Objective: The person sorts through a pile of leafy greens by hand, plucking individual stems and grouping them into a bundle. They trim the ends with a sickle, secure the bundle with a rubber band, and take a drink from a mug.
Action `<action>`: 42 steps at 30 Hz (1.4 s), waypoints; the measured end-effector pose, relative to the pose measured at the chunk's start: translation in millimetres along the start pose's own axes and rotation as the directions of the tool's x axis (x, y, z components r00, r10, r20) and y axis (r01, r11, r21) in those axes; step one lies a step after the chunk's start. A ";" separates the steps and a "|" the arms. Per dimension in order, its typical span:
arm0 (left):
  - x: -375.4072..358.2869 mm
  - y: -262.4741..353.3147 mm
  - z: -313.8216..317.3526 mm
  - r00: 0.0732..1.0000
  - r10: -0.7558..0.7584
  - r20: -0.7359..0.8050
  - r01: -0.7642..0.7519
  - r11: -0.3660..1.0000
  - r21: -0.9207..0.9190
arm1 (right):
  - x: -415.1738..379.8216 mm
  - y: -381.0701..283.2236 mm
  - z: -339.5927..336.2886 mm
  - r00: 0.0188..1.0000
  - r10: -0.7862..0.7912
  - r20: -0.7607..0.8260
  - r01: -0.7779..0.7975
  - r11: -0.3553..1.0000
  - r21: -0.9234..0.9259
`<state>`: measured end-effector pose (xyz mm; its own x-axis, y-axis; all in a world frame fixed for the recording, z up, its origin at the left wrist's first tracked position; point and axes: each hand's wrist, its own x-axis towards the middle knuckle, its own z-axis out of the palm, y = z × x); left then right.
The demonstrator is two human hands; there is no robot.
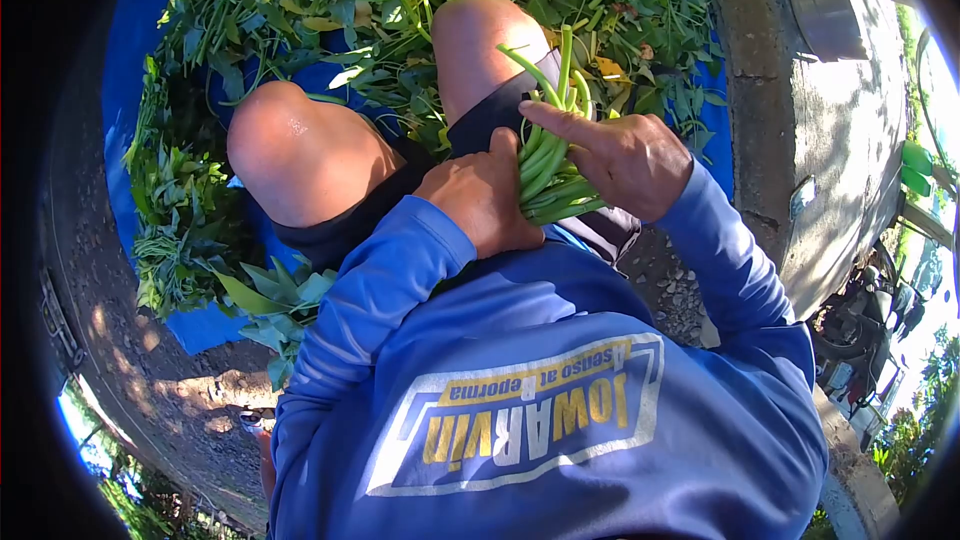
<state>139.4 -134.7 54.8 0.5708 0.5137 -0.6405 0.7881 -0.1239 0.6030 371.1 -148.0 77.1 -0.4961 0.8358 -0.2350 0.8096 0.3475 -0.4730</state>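
A bunch of thick green stems [545,165] is gathered above my lap, with several stem ends sticking up beyond my fingers. My left hand [485,195] is wrapped round the bunch from the left. From the other side my right hand [630,155] closes on the upper stems, one finger stretched across them; its other fingertips are partly hidden. Below my left forearm a tuft of broad green leaves [285,300] shows; the forearm hides whether it belongs to the same bunch.
Leafy cuttings and stems [370,30] lie heaped beyond my knees on a blue tarp [135,30]. More leafy bunches [185,240] lie to the left. A concrete slab [780,120] on the right bears a grey cylindrical object [828,18].
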 end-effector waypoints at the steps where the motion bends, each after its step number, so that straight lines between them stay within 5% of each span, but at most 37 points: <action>1: 0.4 -1.3 1.4 1.000 0.002 -0.006 -0.002 1.000 -0.004 | 2.3 6.6 5.2 0.997 -0.073 -0.030 0.073 0.997 -0.022; 5: -0.1 -1.1 -0.5 1.000 -0.028 -0.002 0.028 1.000 -0.013 | 12.7 -4.4 -11.7 0.936 -0.298 -0.186 0.251 0.938 -0.239; 8: 0.6 -0.7 0.3 0.999 -0.052 0.017 0.052 0.999 0.011 | 6.9 -6.8 -21.0 0.959 -0.281 -0.023 0.267 0.932 -0.246; 10: 0.4 -3.1 4.4 1.000 -0.027 -0.011 0.027 1.000 0.005 | -1.0 -4.3 -23.1 0.973 -0.121 0.197 0.149 0.980 -0.133; 15: -2.7 -5.0 6.1 0.996 0.056 -0.067 -0.061 0.995 -0.076 | 2.7 14.7 -21.8 0.989 -0.047 0.138 -0.018 0.902 0.432; 18: -3.8 -5.6 8.8 0.984 0.136 -0.111 -0.148 0.984 -0.103 | 19.6 5.0 -23.9 0.955 0.227 0.190 -0.280 0.903 0.327; 19: -4.2 -5.3 9.6 0.980 0.163 -0.113 -0.174 0.980 -0.094 | 22.5 5.3 -14.3 0.946 0.254 0.203 -0.284 0.949 0.137; 23: -4.9 -9.3 9.7 0.964 0.220 -0.150 -0.234 0.969 -0.083 | 26.4 21.6 -2.9 0.994 0.029 0.105 -0.040 0.994 0.101; 26: -4.4 -9.9 9.1 0.972 0.175 -0.154 -0.191 0.977 -0.092 | 17.4 18.8 -10.5 0.979 -0.177 -0.104 0.161 0.976 -0.150; 31: 2.2 -7.2 5.6 0.990 0.118 -0.080 -0.124 0.989 -0.076 | 14.5 36.4 -4.8 0.990 -0.069 0.123 0.057 0.994 0.098; 34: 7.7 -10.2 4.3 0.994 0.084 -0.070 -0.089 0.994 -0.060 | 14.6 35.2 3.4 0.986 0.059 -0.155 -0.032 0.985 0.170; 35: 8.5 -6.4 0.8 0.998 0.047 -0.033 -0.049 0.998 -0.047 | 18.5 34.2 -1.9 0.922 -0.094 -0.377 0.121 0.992 0.048; 39: 12.3 -5.3 4.2 0.998 0.059 0.001 -0.059 0.998 -0.032 | 8.2 1.9 -17.2 0.916 -0.326 -0.233 0.359 0.926 0.118; 42: 10.9 -9.3 1.4 0.998 0.064 -0.002 -0.064 0.994 -0.091 | 1.4 9.3 -0.8 0.954 -0.266 -0.139 0.282 0.953 0.109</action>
<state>138.7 -129.2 41.5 0.6196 0.5064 -0.5996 0.7258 -0.0790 0.6833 378.1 -143.2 73.0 -0.6453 0.7637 0.0197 0.5975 0.5206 -0.6099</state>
